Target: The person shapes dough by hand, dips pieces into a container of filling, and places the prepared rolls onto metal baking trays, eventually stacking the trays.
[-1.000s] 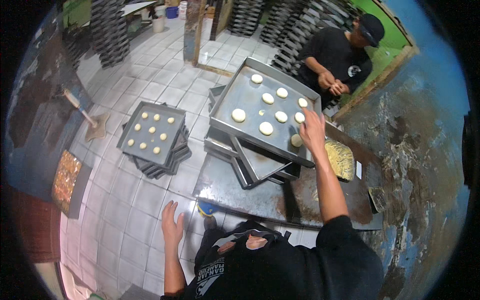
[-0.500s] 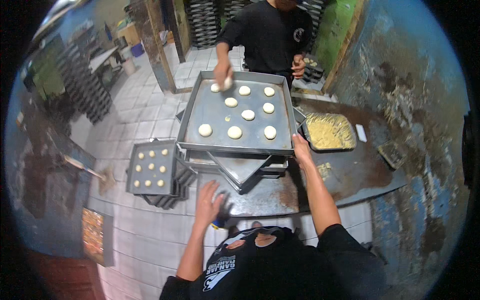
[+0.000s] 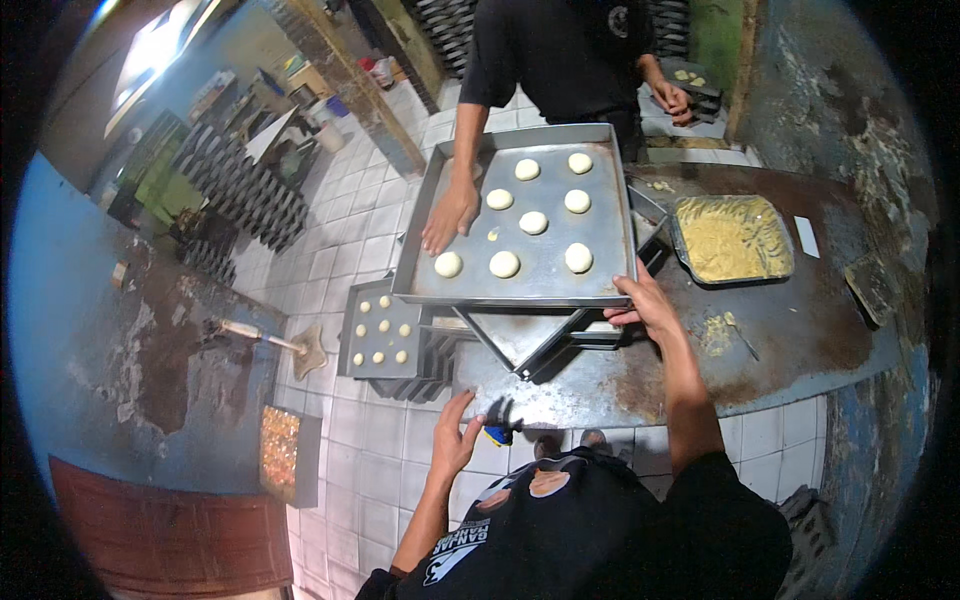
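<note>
A deep metal baking tray (image 3: 480, 280) with several pale round dough balls (image 3: 533, 223) rests on a stack of crossed trays (image 3: 525, 345). My right hand (image 3: 648, 302) grips its near right corner, thumb on the rim and fingers beneath. Below and left of the stack, my left hand (image 3: 455, 432) hangs by the table edge, fingers apart and holding nothing. Across from me stands a person in black, whose hand (image 3: 453, 215) reaches over the tray's left side, just behind the near left ball. That arm covers part of the tray. The person's other hand (image 3: 672, 100) is at their side.
The stack sits on a worn metal table (image 3: 600, 385). At right are a pan of yellow paste (image 3: 735, 240), a white card-like piece (image 3: 807, 237) and a small utensil (image 3: 742, 335). Lower left, another tray of dough balls (image 3: 380, 335) tops a floor stack. A broom (image 3: 265, 335) leans nearby.
The view has swung, shifting the scene rightward. The other person's hand has moved from the tray's far left toward its near left. My right hand stays on the tray corner; my left remains free.
</note>
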`<state>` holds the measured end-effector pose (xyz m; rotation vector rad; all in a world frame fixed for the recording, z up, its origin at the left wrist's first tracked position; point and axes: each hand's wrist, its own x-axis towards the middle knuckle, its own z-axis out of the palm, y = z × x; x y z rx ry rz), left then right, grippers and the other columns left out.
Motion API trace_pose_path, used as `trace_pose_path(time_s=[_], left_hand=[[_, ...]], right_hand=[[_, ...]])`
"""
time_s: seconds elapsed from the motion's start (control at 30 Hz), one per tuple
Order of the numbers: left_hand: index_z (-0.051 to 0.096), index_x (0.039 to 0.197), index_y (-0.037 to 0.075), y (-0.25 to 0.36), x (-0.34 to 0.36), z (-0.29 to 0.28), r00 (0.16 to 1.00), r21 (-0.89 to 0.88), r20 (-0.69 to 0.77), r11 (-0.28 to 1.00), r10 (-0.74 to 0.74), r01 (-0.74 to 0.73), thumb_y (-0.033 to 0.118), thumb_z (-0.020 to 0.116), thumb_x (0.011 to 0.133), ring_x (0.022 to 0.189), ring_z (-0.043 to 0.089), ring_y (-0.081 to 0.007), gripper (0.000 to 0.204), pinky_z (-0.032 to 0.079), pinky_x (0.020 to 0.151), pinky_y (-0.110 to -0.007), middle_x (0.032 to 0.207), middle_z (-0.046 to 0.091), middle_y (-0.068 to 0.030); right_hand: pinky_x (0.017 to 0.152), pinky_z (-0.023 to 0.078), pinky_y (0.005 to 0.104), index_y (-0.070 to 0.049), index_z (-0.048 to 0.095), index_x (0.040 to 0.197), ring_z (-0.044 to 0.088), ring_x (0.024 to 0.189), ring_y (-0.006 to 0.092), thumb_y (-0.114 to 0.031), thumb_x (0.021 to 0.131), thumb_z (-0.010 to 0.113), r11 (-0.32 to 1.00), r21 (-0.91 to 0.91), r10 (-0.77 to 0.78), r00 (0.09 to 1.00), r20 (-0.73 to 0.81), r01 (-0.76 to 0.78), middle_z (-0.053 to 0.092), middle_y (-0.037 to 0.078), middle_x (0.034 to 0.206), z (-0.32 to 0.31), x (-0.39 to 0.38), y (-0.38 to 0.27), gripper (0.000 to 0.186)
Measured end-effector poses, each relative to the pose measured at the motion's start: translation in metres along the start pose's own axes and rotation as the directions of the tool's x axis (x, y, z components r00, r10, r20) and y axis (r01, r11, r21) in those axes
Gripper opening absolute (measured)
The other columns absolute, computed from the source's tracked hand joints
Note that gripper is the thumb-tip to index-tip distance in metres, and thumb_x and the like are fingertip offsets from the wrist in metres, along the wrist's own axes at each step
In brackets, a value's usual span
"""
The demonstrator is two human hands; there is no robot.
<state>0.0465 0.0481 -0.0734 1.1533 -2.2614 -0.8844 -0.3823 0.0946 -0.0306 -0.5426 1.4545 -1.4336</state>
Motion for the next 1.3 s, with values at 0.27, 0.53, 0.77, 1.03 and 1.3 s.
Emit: trace_pose_path(time_s=[0.27, 0.53, 0.77, 1.03, 1.3], left_hand=[[0.035, 0.155, 0.000, 0.031, 0.049, 0.003, 0.919, -0.738, -0.085, 0.644, -0.386, 0.202, 0.026, 0.063, 0.102, 0.134, 0.053, -0.0299, 0.066, 0.045, 0.109, -0.040, 0.148, 0.052, -0.0202], [0.043, 0.139, 0.011, 0.027, 0.099, -0.003, 0.783, -0.952, 0.091, 0.176, -0.616, 0.250, 0.043, 0.071, 0.096, 0.108, 0.060, -0.0166, 0.061, 0.054, 0.083, -0.034, 0.121, 0.056, -0.0046], [0.046, 0.137, 0.004, -0.035, 0.078, -0.080, 0.712, -0.968, 0.188, -0.004, -0.676, 0.252, 0.009, 0.068, 0.087, 0.109, 0.067, -0.0273, 0.055, 0.059, 0.090, -0.045, 0.122, 0.062, -0.0115], [0.060, 0.111, -0.006, -0.247, 0.068, -0.157, 0.667, -0.954, 0.160, -0.287, -0.727, -0.084, 0.007, 0.063, 0.088, 0.085, 0.071, -0.0269, 0.026, 0.061, 0.076, -0.039, 0.101, 0.070, -0.0145], [0.057, 0.121, -0.001, -0.437, 0.121, -0.201, 0.572, -0.975, 0.110, -0.201, -0.813, -0.098, 0.010, 0.063, 0.090, 0.098, 0.065, -0.0265, 0.034, 0.052, 0.090, -0.038, 0.113, 0.066, -0.0102]], right_hand=[[0.067, 0.066, 0.0393, -0.017, 0.016, 0.162, 0.073, 0.079, 0.0289, -0.010, 0.096, 0.052, 0.983, 0.171, -0.083, 0.990, 0.111, 0.063, 0.057, 0.020, 0.131, 0.010, -0.011, 0.017, 0.075], [0.065, 0.066, 0.0358, -0.018, -0.005, 0.163, 0.072, 0.086, 0.0309, -0.005, 0.096, 0.054, 0.981, 0.195, -0.015, 0.993, 0.118, -0.009, 0.051, 0.024, 0.136, 0.095, -0.092, 0.061, 0.090], [0.070, 0.064, 0.0381, -0.016, -0.011, 0.162, 0.071, 0.087, 0.0323, -0.004, 0.094, 0.051, 0.996, 0.027, 0.080, 0.982, 0.170, -0.085, 0.053, 0.028, 0.131, 0.213, -0.109, 0.060, 0.093], [0.103, 0.048, 0.0476, -0.001, 0.016, 0.161, 0.062, 0.120, 0.0475, -0.044, 0.096, 0.064, 0.554, -0.814, 0.162, 0.936, 0.314, 0.177, 0.046, 0.035, 0.148, 0.405, -0.015, 0.042, 0.091], [0.116, 0.039, 0.0457, -0.003, 0.038, 0.155, 0.047, 0.139, 0.0429, -0.044, 0.096, 0.067, 0.392, -0.844, 0.255, 0.839, 0.482, 0.365, 0.048, 0.026, 0.150, 0.485, 0.019, 0.103, 0.077]])
